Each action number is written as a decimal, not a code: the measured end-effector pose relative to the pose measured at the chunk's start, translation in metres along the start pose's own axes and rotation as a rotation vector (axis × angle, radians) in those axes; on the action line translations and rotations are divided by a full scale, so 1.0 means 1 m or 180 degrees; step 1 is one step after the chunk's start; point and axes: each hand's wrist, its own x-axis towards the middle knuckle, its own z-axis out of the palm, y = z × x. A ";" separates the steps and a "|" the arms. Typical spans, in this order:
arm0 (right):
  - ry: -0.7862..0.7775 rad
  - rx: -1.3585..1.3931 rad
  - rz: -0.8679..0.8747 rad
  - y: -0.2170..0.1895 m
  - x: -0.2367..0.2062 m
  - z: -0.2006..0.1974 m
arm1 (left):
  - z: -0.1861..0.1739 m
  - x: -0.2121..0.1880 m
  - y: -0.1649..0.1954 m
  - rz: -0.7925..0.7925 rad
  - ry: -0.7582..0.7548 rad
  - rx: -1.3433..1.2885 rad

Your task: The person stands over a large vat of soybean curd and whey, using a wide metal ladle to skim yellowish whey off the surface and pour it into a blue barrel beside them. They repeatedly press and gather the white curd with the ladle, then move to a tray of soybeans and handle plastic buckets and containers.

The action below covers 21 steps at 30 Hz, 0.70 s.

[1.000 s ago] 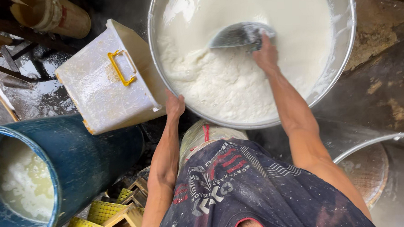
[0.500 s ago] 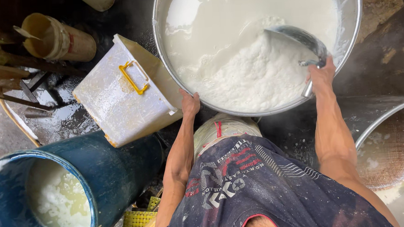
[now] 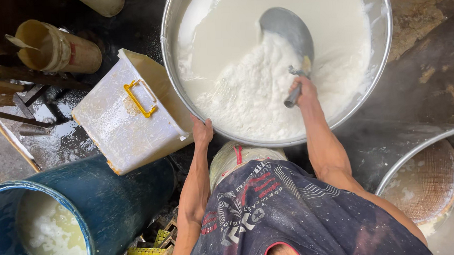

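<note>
The right hand [image 3: 303, 88] is closed around the handle of a metal scoop [image 3: 288, 34] dipped into frothy white liquid [image 3: 266, 80]. The left hand [image 3: 202, 131], fingers pressed together, grips the big steel basin's rim [image 3: 170, 89], probably steadying it.

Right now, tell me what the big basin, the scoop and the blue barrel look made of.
Big basin: likely bare metal, with a grey, dully shining rim and wall.
Scoop in the right hand: also looks metal, matte grey bowl and rod handle.
Blue barrel: probably plastic, with a smooth, thick blue wall, though painted metal cannot be ruled out.
</note>
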 end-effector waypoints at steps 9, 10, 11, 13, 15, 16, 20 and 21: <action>-0.0531 -0.0630 -0.0146 -0.025 0.062 0.139 | 0.016 0.005 0.002 -0.0253 0.0230 0.0125; -0.0617 -0.0696 -0.0118 -0.027 0.066 0.155 | 0.017 0.005 0.002 -0.0334 0.0232 0.0174; -0.0653 -0.0897 -0.0230 -0.028 0.067 0.170 | 0.017 0.006 0.003 -0.0418 0.0237 0.0219; -0.0732 -0.1305 -0.0451 -0.030 0.069 0.201 | 0.017 0.007 0.005 -0.0530 0.0193 0.0221; -0.0813 -0.1855 -0.0678 -0.027 0.066 0.227 | 0.018 0.009 0.006 -0.0688 0.0163 0.0230; -0.0845 -0.2128 -0.0799 -0.027 0.064 0.235 | 0.018 0.010 0.006 -0.0787 0.0145 0.0238; -0.1136 -0.3675 -0.1119 -0.025 0.059 0.244 | 0.020 0.010 0.007 -0.0970 0.0088 0.0315; -0.1200 -0.4061 -0.1225 -0.025 0.058 0.240 | 0.020 0.009 0.007 -0.0942 0.0121 0.0304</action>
